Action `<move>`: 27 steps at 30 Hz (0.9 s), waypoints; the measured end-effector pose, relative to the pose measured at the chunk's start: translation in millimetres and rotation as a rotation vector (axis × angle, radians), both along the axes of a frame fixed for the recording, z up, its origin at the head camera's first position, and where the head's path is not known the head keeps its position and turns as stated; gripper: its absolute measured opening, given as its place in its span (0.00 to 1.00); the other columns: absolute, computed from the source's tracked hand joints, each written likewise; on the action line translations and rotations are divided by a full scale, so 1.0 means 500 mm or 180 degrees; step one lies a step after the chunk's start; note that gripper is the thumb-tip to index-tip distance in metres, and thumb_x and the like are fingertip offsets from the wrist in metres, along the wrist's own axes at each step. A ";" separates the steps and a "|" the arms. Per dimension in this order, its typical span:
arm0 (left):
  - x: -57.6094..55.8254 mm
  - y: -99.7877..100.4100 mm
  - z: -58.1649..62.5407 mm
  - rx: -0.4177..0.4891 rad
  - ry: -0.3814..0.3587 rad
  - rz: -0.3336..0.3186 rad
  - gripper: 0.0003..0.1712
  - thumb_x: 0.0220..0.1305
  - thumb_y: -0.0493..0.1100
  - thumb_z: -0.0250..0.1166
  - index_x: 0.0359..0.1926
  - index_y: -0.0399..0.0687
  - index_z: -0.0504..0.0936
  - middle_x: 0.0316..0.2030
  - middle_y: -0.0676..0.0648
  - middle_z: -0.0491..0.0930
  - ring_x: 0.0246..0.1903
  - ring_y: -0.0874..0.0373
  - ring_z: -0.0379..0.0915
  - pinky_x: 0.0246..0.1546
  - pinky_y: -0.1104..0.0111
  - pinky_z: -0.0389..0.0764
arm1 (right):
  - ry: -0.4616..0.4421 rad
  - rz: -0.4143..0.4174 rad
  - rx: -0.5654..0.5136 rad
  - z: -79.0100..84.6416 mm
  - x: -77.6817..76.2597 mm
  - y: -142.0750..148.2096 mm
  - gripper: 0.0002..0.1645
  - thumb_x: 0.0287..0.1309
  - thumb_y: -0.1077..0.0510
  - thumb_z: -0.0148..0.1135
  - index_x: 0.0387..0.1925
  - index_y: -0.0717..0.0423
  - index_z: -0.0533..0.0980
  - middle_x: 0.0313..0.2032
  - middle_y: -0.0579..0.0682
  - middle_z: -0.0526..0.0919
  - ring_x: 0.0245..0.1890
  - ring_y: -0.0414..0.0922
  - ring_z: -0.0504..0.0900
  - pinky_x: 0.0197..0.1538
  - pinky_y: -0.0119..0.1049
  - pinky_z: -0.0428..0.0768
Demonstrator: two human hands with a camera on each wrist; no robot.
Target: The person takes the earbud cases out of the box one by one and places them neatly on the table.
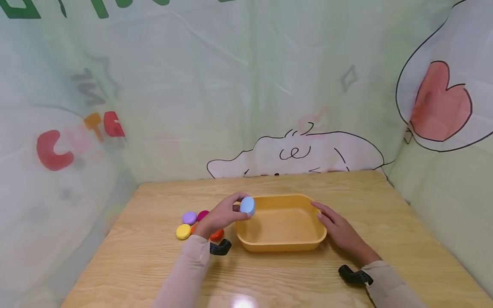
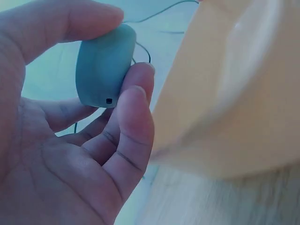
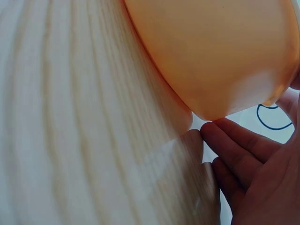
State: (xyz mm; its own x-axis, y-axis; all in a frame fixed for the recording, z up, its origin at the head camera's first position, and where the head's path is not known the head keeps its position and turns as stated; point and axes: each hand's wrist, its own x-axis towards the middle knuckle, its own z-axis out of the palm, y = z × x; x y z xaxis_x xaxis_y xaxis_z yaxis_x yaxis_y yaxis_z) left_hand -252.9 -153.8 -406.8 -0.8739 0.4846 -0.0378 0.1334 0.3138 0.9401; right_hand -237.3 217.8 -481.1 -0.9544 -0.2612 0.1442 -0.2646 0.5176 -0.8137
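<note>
A small light blue rounded disc (image 1: 247,206) is pinched between the thumb and fingers of my left hand (image 1: 223,216), held up over the left end of an orange-yellow plastic basin (image 1: 281,247). The left wrist view shows the disc (image 2: 104,68) on edge, with a tiny dark square hole in its side. My right hand (image 1: 340,231) holds the basin's right end, thumb at the rim. In the right wrist view the fingers (image 3: 234,150) lie against the basin's outer wall (image 3: 211,61), close over the table. The basin's visible inside shows only bare plastic.
Left of the basin lie several similar discs: purple (image 1: 189,217), yellow (image 1: 183,231), magenta (image 1: 202,215) and red-orange (image 1: 217,235), partly hidden by my left wrist. The wooden table (image 1: 292,282) meets a printed sheet (image 1: 185,107) at the back and sides.
</note>
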 end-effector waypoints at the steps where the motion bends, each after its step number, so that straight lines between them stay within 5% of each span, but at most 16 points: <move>1: 0.002 -0.003 -0.002 0.0044 -0.0009 0.0019 0.31 0.63 0.41 0.71 0.65 0.46 0.70 0.53 0.45 0.75 0.48 0.51 0.77 0.52 0.60 0.78 | 0.0018 -0.0005 0.0004 0.000 0.001 0.004 0.30 0.79 0.46 0.41 0.76 0.49 0.59 0.75 0.59 0.58 0.73 0.62 0.57 0.68 0.64 0.58; 12: 0.049 -0.076 -0.024 -0.0025 0.0115 0.0367 0.33 0.61 0.44 0.72 0.65 0.50 0.72 0.46 0.45 0.80 0.44 0.52 0.78 0.47 0.63 0.78 | -0.0007 0.0038 -0.0058 -0.001 0.000 0.010 0.30 0.79 0.44 0.41 0.76 0.46 0.59 0.75 0.57 0.59 0.73 0.59 0.58 0.67 0.62 0.60; 20: 0.110 -0.139 -0.047 -0.0222 0.0201 0.1052 0.39 0.57 0.46 0.76 0.68 0.47 0.70 0.54 0.46 0.76 0.42 0.53 0.77 0.44 0.64 0.79 | -0.0099 0.0023 -0.0087 0.000 0.000 0.006 0.32 0.79 0.43 0.42 0.77 0.47 0.58 0.75 0.58 0.57 0.73 0.61 0.56 0.68 0.63 0.59; 27: 0.153 -0.182 -0.072 -0.0417 0.0113 0.1545 0.38 0.58 0.44 0.75 0.68 0.44 0.73 0.49 0.44 0.76 0.39 0.53 0.75 0.40 0.65 0.78 | -0.0030 0.0055 -0.0045 0.000 -0.006 0.000 0.31 0.79 0.44 0.42 0.77 0.47 0.58 0.75 0.58 0.57 0.74 0.62 0.56 0.68 0.64 0.58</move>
